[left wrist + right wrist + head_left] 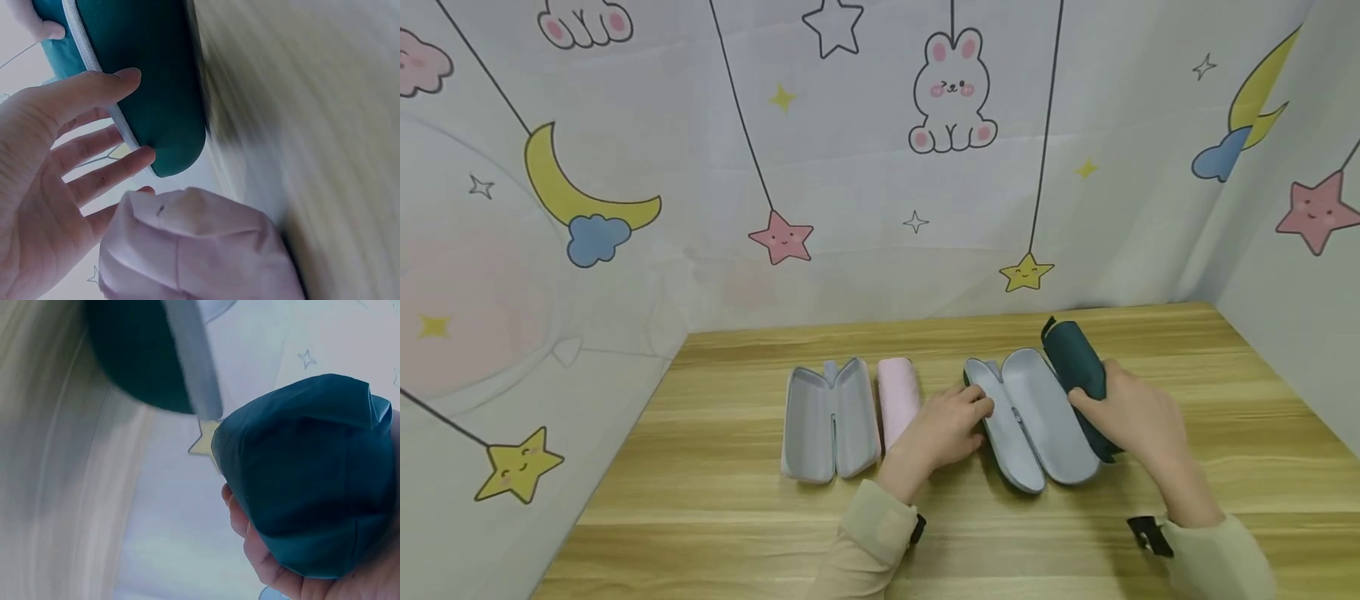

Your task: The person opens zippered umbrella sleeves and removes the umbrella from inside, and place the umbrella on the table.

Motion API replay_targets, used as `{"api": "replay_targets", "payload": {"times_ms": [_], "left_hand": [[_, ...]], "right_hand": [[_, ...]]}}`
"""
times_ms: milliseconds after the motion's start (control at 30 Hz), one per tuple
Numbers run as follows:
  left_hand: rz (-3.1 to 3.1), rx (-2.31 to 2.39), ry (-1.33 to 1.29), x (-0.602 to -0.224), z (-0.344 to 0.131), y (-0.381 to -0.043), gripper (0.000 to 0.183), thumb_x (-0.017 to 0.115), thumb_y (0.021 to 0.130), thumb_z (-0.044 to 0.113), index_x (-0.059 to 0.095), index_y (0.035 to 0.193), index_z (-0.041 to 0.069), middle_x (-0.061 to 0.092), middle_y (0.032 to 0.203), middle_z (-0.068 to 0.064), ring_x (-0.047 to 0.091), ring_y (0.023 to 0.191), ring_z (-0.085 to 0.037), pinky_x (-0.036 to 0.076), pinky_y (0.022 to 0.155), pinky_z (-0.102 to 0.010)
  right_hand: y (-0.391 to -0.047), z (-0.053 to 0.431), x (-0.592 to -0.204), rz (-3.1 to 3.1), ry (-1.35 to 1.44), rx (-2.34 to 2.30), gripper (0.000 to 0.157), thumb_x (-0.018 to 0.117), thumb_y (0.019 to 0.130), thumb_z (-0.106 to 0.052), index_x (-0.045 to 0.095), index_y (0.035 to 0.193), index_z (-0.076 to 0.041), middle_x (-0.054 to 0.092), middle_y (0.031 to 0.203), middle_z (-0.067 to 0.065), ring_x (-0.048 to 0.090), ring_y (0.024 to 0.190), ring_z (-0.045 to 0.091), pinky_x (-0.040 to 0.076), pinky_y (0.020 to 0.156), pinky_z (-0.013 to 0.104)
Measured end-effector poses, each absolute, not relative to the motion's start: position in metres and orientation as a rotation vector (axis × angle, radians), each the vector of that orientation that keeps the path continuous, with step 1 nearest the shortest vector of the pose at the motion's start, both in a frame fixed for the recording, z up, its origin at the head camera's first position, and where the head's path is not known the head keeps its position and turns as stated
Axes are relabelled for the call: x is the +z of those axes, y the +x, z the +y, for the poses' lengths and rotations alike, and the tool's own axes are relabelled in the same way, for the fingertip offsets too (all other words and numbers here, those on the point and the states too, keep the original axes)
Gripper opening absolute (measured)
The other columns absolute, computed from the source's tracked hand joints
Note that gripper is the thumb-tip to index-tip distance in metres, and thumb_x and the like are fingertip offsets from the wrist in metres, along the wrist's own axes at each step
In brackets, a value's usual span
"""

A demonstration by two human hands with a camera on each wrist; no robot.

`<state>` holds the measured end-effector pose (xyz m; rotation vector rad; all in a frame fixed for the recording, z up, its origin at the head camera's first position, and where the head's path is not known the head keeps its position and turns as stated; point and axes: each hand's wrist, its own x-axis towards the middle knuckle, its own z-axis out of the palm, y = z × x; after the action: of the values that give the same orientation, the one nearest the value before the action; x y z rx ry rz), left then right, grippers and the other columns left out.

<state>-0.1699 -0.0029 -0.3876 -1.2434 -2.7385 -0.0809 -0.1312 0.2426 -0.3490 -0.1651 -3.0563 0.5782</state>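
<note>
In the head view, an opened hinged case [1049, 425], dark green outside with a pale grey lining, lies right of centre. My left hand [946, 423] grips its left rim; the left wrist view shows my thumb [103, 87] against the green outer shell [150, 75] and fingers at the rim. My right hand [1138, 417] holds a dark green cloth roll [1075, 354] just right of the case, tilted along its side. Folded fabric at the roll's near end [312, 481] fills much of the right wrist view, with fingers wrapped around it.
Left of my left hand lies a second opened grey-lined case [811, 425]. Beside it is a pink roll [898, 396], partly hidden by my left arm. All lie on a wood-grain table [700, 525] before a printed white curtain [865, 167].
</note>
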Motion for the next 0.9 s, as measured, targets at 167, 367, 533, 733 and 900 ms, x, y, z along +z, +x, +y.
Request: {"api": "replay_targets", "payload": {"times_ms": [167, 367, 533, 733, 900], "left_hand": [[-2.742, -0.088, -1.234, -0.387, -0.004, -0.171, 0.027, 0.072, 0.085, 0.026, 0.062, 0.109, 0.019, 0.060, 0.109, 0.004, 0.056, 0.103, -0.014, 0.050, 0.082, -0.028], [-2.734, -0.084, -1.245, -0.389, -0.005, -0.172, 0.026, 0.072, 0.085, 0.027, 0.062, 0.109, 0.019, 0.059, 0.108, 0.004, 0.056, 0.101, -0.014, 0.050, 0.080, -0.026], [-2.734, -0.095, -1.244, -0.389, -0.005, -0.172, 0.026, 0.072, 0.085, 0.026, 0.062, 0.108, 0.019, 0.060, 0.108, 0.004, 0.056, 0.101, -0.014, 0.049, 0.084, -0.026], [-2.755, -0.111, -1.230, -0.387, -0.008, -0.171, 0.025, 0.073, 0.084, 0.024, 0.062, 0.106, 0.019, 0.059, 0.107, 0.005, 0.056, 0.103, -0.014, 0.049, 0.087, -0.026], [-2.784, -0.111, -1.231, -0.385, -0.009, -0.170, 0.025, 0.073, 0.084, 0.024, 0.062, 0.107, 0.019, 0.059, 0.108, 0.005, 0.056, 0.102, -0.013, 0.048, 0.088, -0.025]], "right_hand": [[-0.134, 0.252, -0.350, -3.083, -0.205, 0.561, 0.063, 0.052, 0.087, -0.046, 0.049, 0.121, 0.007, 0.064, 0.089, 0.022, 0.057, 0.064, 0.027, 0.036, 0.047, 0.033], [-0.136, 0.255, -0.353, -3.120, -0.215, 0.560, 0.061, 0.052, 0.086, -0.046, 0.050, 0.118, 0.006, 0.063, 0.086, 0.021, 0.056, 0.064, 0.026, 0.037, 0.047, 0.032], [-0.136, 0.258, -0.356, -3.153, -0.205, 0.553, 0.064, 0.050, 0.087, -0.045, 0.047, 0.123, 0.009, 0.062, 0.089, 0.023, 0.056, 0.065, 0.026, 0.038, 0.048, 0.032], [-0.138, 0.265, -0.362, -3.186, -0.177, 0.526, 0.067, 0.050, 0.090, -0.045, 0.044, 0.127, 0.011, 0.062, 0.095, 0.027, 0.056, 0.068, 0.029, 0.038, 0.050, 0.034], [-0.137, 0.269, -0.366, -3.220, -0.178, 0.534, 0.068, 0.050, 0.091, -0.044, 0.044, 0.127, 0.013, 0.062, 0.095, 0.027, 0.057, 0.070, 0.029, 0.040, 0.052, 0.035]]}}
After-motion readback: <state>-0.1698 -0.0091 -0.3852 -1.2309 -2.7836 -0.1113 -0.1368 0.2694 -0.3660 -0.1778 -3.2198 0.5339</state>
